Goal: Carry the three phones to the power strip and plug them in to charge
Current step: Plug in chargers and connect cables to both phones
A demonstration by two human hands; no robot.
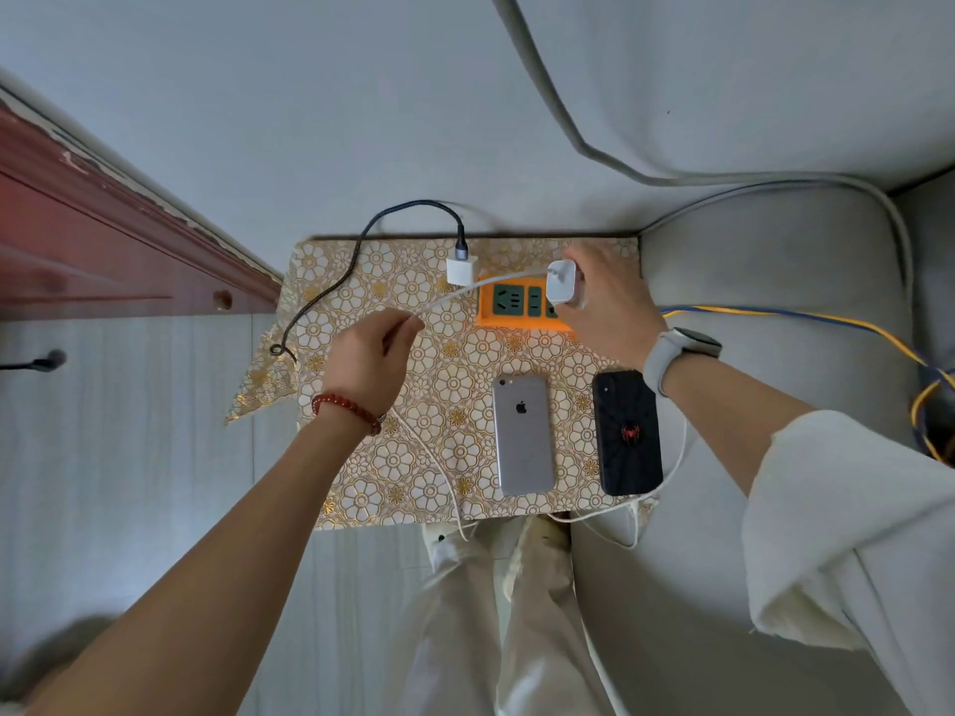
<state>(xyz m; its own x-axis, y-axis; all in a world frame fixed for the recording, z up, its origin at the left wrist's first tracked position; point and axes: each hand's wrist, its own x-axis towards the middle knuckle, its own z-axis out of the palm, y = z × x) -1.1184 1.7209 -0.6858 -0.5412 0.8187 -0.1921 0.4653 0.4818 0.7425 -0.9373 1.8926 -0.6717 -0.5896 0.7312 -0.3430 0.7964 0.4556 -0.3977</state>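
Note:
An orange power strip (509,318) lies at the back of a small table with a gold flower-patterned cover (408,457). My right hand (612,307) grips a white charger block (562,282) over the strip's right end. My left hand (374,354) pinches the white cable (486,285) that runs from that block. A silver phone (523,435) and a black phone with a red spider (627,432) lie face down near the front. A second white charger (461,271) with a black braided cable (330,294) stands at the strip's left end. Only two phones are visible.
A grey sofa (775,281) borders the table on the right, with a yellow and blue cord (837,323) across it. A reddish wooden frame (103,240) stands at the left. My legs in light trousers (496,612) are below the table's front edge.

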